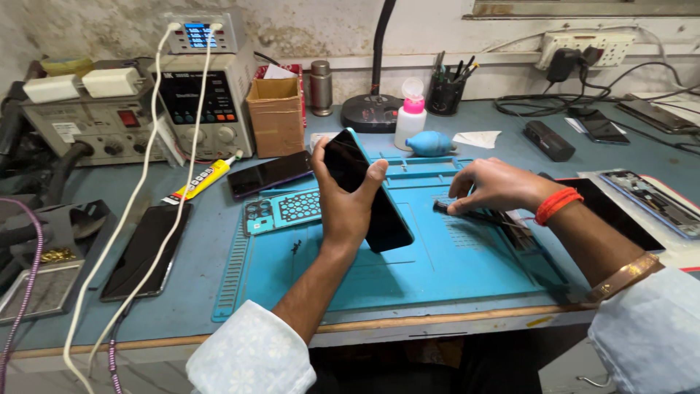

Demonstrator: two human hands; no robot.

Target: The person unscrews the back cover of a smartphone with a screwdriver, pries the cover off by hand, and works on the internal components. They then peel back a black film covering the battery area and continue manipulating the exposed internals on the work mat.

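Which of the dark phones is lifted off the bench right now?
The phone gripped in the left hand, tilted above the blue mat; the others lie flat.

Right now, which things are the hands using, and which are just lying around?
In use:
- dark phone, held up in the left hand
- black tool, touched by the right hand
- blue work mat under both hands

Lying about:
- glue tube
- phone with white cable across it
- blue air blower
- pink-capped bottle
- cardboard box
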